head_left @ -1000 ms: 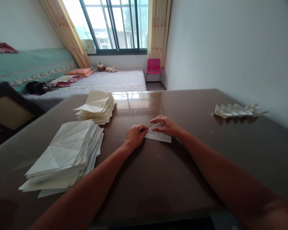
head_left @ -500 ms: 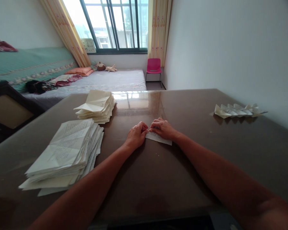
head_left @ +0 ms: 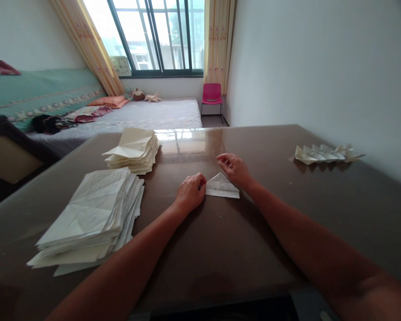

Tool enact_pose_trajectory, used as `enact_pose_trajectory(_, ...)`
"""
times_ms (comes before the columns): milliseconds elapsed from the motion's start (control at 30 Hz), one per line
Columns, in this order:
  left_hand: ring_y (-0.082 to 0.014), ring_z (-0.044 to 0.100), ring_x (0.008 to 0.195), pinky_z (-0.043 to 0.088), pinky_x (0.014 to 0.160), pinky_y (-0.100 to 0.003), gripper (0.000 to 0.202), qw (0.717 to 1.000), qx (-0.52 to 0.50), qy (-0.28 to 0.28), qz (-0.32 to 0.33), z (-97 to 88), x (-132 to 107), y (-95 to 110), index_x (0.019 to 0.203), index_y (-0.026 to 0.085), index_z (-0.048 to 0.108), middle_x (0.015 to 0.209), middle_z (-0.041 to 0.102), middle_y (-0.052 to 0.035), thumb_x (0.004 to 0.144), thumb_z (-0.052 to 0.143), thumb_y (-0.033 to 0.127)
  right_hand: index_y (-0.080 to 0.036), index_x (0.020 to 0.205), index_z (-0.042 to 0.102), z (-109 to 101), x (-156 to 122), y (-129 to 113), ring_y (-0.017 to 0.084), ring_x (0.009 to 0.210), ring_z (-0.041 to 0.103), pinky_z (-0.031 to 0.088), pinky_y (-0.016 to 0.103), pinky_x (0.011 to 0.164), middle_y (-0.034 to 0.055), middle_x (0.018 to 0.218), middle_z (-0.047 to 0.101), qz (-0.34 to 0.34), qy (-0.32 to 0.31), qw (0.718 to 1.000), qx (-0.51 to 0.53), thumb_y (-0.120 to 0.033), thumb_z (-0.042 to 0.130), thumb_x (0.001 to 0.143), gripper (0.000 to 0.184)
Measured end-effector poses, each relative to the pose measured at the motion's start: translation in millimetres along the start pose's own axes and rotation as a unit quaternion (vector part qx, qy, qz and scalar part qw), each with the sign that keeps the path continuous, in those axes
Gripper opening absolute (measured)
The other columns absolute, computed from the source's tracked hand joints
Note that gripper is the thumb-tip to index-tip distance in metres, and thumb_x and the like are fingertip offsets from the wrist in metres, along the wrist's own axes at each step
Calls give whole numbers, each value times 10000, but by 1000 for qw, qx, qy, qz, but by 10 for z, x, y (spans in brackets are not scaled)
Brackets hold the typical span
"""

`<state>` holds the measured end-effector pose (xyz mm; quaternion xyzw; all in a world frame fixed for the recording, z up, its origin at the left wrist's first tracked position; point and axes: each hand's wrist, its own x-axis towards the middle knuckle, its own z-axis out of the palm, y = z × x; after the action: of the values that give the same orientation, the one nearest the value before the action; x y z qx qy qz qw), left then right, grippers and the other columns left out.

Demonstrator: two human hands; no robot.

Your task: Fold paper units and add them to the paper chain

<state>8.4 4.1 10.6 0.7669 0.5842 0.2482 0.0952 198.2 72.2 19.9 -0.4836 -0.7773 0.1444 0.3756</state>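
A small printed sheet folded into a triangle [head_left: 222, 187] lies on the dark glossy table [head_left: 220, 249] in front of me. My left hand [head_left: 190, 192] is curled, its fingertips pinching the triangle's left corner. Just past the triangle's top right edge, my right hand [head_left: 235, 170] rests with fingers loosely spread, touching or nearly touching the paper.
A thick stack of creased printed sheets [head_left: 93, 218] sits at the near left. Behind it lies a pile of folded papers [head_left: 133, 149]. A row of folded paper pieces [head_left: 322, 153] lies at the far right by the wall. A bed, a window and a pink chair [head_left: 211, 96] are beyond.
The paper was a flat strip under both hands; now it shows as a folded triangle. My right hand has lifted off it and moved back and to the right. The left hand stays.
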Motion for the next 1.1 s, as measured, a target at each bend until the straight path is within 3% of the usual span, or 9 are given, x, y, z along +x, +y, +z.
enact_pose_trajectory(33, -186, 568, 809, 419, 694, -288, 90, 1000, 7, 3, 5, 4, -14, 3, 881, 229, 582, 832, 648, -16, 817, 519, 225, -168, 963, 657, -51, 15, -47, 152, 740, 579, 442, 266, 696, 42, 845, 672, 16, -36, 999, 15, -301, 531, 867, 207)
enact_pose_trajectory(133, -200, 563, 867, 433, 719, -300, 123, 1000, 18, 0, 12, 11, -41, 5, 933, 230, 587, 876, 637, -28, 823, 541, 259, -155, 840, 669, -153, -2, -212, 113, 575, 561, 408, 221, 572, 1, 666, 649, 37, -226, 973, 31, -285, 560, 837, 169)
enact_pose_trajectory(233, -205, 552, 905, 442, 746, -310, 142, 999, 34, -1, 35, 5, -48, -11, 931, 236, 620, 923, 615, -41, 860, 516, 302, -166, 855, 694, -157, -110, -305, 115, 627, 589, 412, 210, 604, 4, 715, 679, 1, -301, 954, 10, -216, 584, 806, 131)
enact_pose_trajectory(367, -205, 531, 950, 448, 799, -316, 225, 993, 55, -19, 100, -16, -50, -38, 928, 253, 667, 956, 607, -43, 911, 447, 298, -179, 902, 707, -135, -259, -229, 128, 756, 608, 431, 208, 688, 22, 855, 698, -9, -266, 964, 6, -178, 569, 805, 169)
enact_pose_trajectory(467, -206, 526, 948, 455, 820, -320, 242, 988, 76, -30, 134, -36, -59, -34, 933, 231, 671, 964, 611, -50, 918, 433, 271, -172, 853, 696, -200, -294, -104, 132, 733, 591, 424, 216, 668, 34, 849, 682, 23, -221, 974, -54, -191, 598, 789, 119)
enact_pose_trajectory(600, -200, 534, 908, 456, 829, -322, 247, 982, 99, -35, 157, -46, -65, 3, 876, 192, 653, 938, 605, -67, 922, 425, 275, -182, 834, 666, -341, -289, 7, 137, 731, 594, 411, 217, 657, 25, 811, 680, 59, -220, 968, -106, -193, 615, 784, 72)
enact_pose_trajectory(867, -185, 568, 828, 453, 769, -310, 155, 995, 50, -34, 81, -15, -22, 20, 914, 212, 622, 905, 613, -35, 874, 512, 313, -215, 872, 633, -382, -290, 60, 146, 736, 606, 388, 220, 597, 10, 843, 692, 102, -249, 955, -126, -403, 684, 741, 234)
enact_pose_trajectory(1100, -166, 578, 765, 428, 680, -278, 231, 998, 8, -61, 32, -27, -12, 34, 1029, 241, 623, 831, 632, -2, 819, 549, 302, -237, 800, 655, -477, -278, 16, 164, 700, 603, 355, 240, 544, 22, 812, 695, 129, -286, 936, -161, -506, 695, 694, 292)
